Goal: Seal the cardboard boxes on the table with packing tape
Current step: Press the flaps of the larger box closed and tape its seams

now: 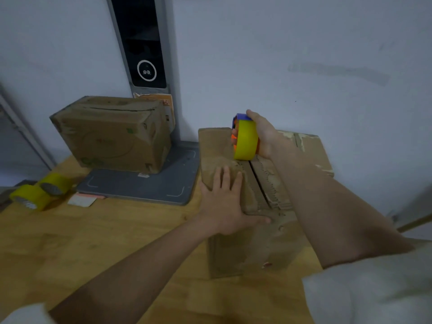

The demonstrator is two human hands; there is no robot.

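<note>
Cardboard box, near one — stands on wooden desk, right of centre, top flaps closed w/ centre seam showing as a dark gap; torn paper and old tape residue along flap edges.
L hand — flat on box top, left of seam, fingers straight and spread, thumb along the near top edge; presses, grips nothing.
R hand — curled round tape dispenser, thumb over the top. Dispenser: yellow roll, blue and orange frame, lower edge touching box top at seam's far end. Can't tell whether tape is already laid on the seam.
Both forearms bare; light sleeves at near frame edges.
Spare tape rolls — two, yellow, lying touching each other at desk's left edge, well apart from near box.
Small pale card — flat on desk, just beside grey base plate.
Second cardboard box — farther back, left, sits on grey base plate, crumpled, green print on front; top slit visible.
Dark upright panel — rises behind second box against pale wall, white ring mark on lower part.
</note>
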